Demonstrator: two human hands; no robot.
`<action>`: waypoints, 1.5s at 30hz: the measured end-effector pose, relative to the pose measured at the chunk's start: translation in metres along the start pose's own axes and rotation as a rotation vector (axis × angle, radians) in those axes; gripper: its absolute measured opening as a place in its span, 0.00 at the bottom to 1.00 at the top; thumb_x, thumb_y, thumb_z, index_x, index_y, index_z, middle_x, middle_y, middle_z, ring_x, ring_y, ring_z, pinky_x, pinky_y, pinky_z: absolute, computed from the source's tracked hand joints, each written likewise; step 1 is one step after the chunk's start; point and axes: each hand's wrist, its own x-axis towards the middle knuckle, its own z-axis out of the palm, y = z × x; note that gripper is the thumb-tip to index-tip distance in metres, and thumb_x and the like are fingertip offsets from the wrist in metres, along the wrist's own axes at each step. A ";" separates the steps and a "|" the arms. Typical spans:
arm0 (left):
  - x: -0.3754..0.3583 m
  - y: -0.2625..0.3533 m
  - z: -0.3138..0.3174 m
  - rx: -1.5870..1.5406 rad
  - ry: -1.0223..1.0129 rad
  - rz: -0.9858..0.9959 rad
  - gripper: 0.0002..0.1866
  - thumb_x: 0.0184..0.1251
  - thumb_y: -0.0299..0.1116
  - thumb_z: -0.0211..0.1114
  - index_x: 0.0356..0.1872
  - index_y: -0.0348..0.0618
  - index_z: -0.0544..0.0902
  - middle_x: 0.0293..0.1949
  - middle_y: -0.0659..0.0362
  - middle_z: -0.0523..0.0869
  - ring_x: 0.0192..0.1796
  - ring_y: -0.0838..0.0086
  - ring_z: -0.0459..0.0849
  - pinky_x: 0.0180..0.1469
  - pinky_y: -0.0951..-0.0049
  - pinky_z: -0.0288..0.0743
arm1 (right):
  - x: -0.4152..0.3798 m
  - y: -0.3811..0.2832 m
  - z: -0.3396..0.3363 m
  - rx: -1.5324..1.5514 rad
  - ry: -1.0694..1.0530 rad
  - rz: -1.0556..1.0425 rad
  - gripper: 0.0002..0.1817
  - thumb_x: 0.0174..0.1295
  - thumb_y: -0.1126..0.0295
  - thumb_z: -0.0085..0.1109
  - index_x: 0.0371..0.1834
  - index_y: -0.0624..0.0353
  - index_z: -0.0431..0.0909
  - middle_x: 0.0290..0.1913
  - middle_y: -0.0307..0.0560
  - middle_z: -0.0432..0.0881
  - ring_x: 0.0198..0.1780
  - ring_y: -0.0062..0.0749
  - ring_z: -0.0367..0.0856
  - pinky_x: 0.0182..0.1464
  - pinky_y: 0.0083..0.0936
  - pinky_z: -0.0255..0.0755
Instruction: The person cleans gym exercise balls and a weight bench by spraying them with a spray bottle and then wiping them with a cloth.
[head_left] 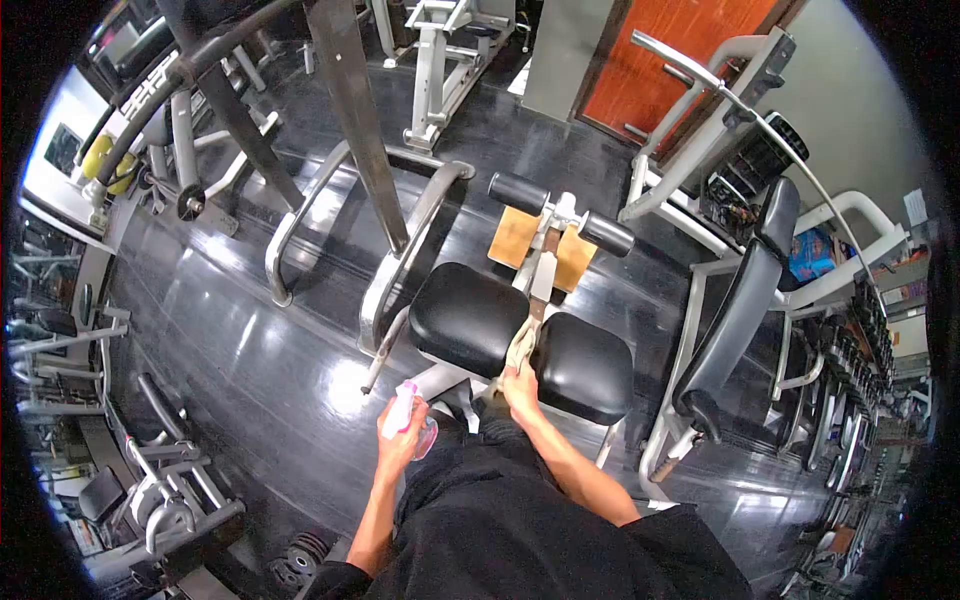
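My left hand (pixel 399 437) is closed around a spray bottle (pixel 427 438) with a pink and white spray head, held left of my body. My right hand (pixel 519 388) grips a beige cloth (pixel 521 345). The cloth lies against the metal bar (pixel 541 275) that runs between two black pads. The left pad (pixel 470 318) and the right pad (pixel 585 368) are on either side of the cloth. Farther along the same machine are two black foam rollers (pixel 607 233) and tan wooden boards (pixel 513 237).
A grey metal frame (pixel 383 290) stands on the dark floor (pixel 240 340) to the left. At right is a bench with a long black backrest (pixel 735 320), and beyond it a dumbbell rack (pixel 850 350). An orange door (pixel 650 75) is at the back.
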 end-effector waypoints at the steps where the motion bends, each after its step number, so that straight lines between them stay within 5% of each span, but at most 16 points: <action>1: -0.001 0.000 -0.002 -0.027 -0.001 -0.002 0.08 0.66 0.29 0.65 0.38 0.35 0.79 0.31 0.60 0.82 0.27 0.82 0.77 0.32 0.79 0.73 | -0.019 -0.013 0.002 0.033 0.106 -0.155 0.19 0.69 0.65 0.46 0.59 0.63 0.71 0.44 0.63 0.81 0.48 0.53 0.80 0.50 0.38 0.70; 4: -0.008 -0.001 -0.011 0.022 -0.023 0.011 0.08 0.66 0.29 0.65 0.39 0.35 0.78 0.31 0.60 0.82 0.27 0.82 0.77 0.32 0.79 0.72 | -0.057 -0.037 0.004 -0.031 0.015 -0.100 0.21 0.68 0.66 0.46 0.61 0.67 0.69 0.50 0.67 0.79 0.54 0.53 0.78 0.55 0.38 0.69; 9: -0.025 -0.004 -0.026 -0.015 0.023 0.017 0.08 0.66 0.30 0.65 0.38 0.36 0.79 0.30 0.61 0.81 0.27 0.82 0.77 0.31 0.79 0.72 | -0.064 -0.104 0.007 0.025 0.025 -0.623 0.27 0.58 0.81 0.50 0.64 0.69 0.65 0.69 0.68 0.61 0.70 0.57 0.61 0.69 0.38 0.60; 11: -0.031 -0.005 -0.034 0.010 0.042 0.018 0.08 0.66 0.31 0.65 0.38 0.36 0.79 0.30 0.61 0.81 0.27 0.82 0.77 0.31 0.79 0.72 | -0.036 -0.125 0.017 -0.054 0.035 -0.819 0.24 0.55 0.82 0.51 0.58 0.71 0.69 0.68 0.68 0.60 0.69 0.62 0.60 0.69 0.39 0.59; 15: -0.043 -0.003 -0.045 0.025 0.064 -0.040 0.09 0.65 0.32 0.66 0.38 0.37 0.79 0.30 0.62 0.81 0.27 0.83 0.77 0.31 0.79 0.72 | -0.004 -0.114 0.035 -0.689 -0.098 -1.059 0.30 0.48 0.83 0.54 0.58 0.52 0.74 0.66 0.57 0.65 0.68 0.54 0.63 0.68 0.41 0.62; 22: -0.052 -0.016 -0.059 0.004 0.080 -0.038 0.08 0.65 0.31 0.66 0.38 0.37 0.79 0.29 0.62 0.81 0.27 0.82 0.77 0.31 0.79 0.73 | -0.011 -0.061 -0.017 -0.702 -0.156 -1.185 0.32 0.47 0.84 0.52 0.60 0.49 0.74 0.64 0.53 0.70 0.66 0.47 0.67 0.67 0.39 0.65; 29: -0.050 -0.014 -0.060 -0.066 0.118 -0.056 0.08 0.65 0.31 0.66 0.37 0.38 0.78 0.29 0.62 0.82 0.27 0.82 0.77 0.32 0.78 0.73 | -0.033 -0.051 -0.051 -0.551 -0.067 -0.876 0.28 0.50 0.88 0.47 0.57 0.57 0.75 0.61 0.55 0.74 0.62 0.45 0.73 0.63 0.33 0.69; 32: -0.052 -0.014 -0.062 -0.050 0.132 -0.052 0.08 0.65 0.31 0.66 0.37 0.38 0.78 0.30 0.61 0.82 0.27 0.82 0.77 0.32 0.78 0.73 | -0.027 -0.052 -0.033 0.129 0.009 -0.363 0.15 0.66 0.74 0.45 0.53 0.61 0.75 0.49 0.44 0.81 0.49 0.32 0.80 0.53 0.27 0.74; 33: -0.052 -0.015 -0.063 -0.046 0.140 -0.037 0.07 0.65 0.30 0.66 0.37 0.38 0.78 0.30 0.62 0.82 0.27 0.82 0.77 0.32 0.78 0.73 | -0.025 -0.048 -0.025 0.127 0.006 -0.364 0.15 0.66 0.74 0.45 0.53 0.61 0.75 0.49 0.44 0.81 0.49 0.32 0.80 0.53 0.27 0.74; 35: -0.054 -0.015 -0.065 -0.043 0.156 -0.022 0.07 0.65 0.30 0.66 0.38 0.38 0.78 0.30 0.62 0.82 0.27 0.82 0.77 0.32 0.78 0.73 | -0.019 -0.035 -0.003 0.865 -0.212 0.114 0.14 0.66 0.66 0.48 0.51 0.59 0.75 0.46 0.42 0.81 0.47 0.30 0.80 0.51 0.28 0.75; 37: -0.057 -0.011 -0.067 -0.080 0.177 -0.029 0.07 0.65 0.29 0.65 0.38 0.38 0.79 0.29 0.62 0.82 0.27 0.82 0.77 0.32 0.78 0.73 | -0.043 -0.070 0.010 0.987 -0.176 0.209 0.14 0.64 0.64 0.52 0.46 0.60 0.76 0.42 0.40 0.79 0.44 0.25 0.77 0.50 0.24 0.71; 41: -0.063 -0.025 -0.076 -0.087 0.203 -0.027 0.06 0.65 0.28 0.65 0.38 0.37 0.79 0.30 0.62 0.82 0.27 0.82 0.77 0.32 0.78 0.73 | -0.048 -0.064 0.036 0.639 -0.081 -0.232 0.21 0.63 0.69 0.54 0.58 0.66 0.71 0.53 0.44 0.78 0.51 0.30 0.76 0.55 0.25 0.67; 45: -0.071 -0.024 -0.079 -0.099 0.255 -0.025 0.06 0.65 0.27 0.64 0.38 0.37 0.79 0.31 0.62 0.82 0.28 0.82 0.77 0.31 0.78 0.73 | -0.067 -0.092 0.042 0.117 0.017 -0.738 0.15 0.60 0.76 0.55 0.51 0.68 0.73 0.47 0.57 0.77 0.49 0.47 0.76 0.53 0.34 0.69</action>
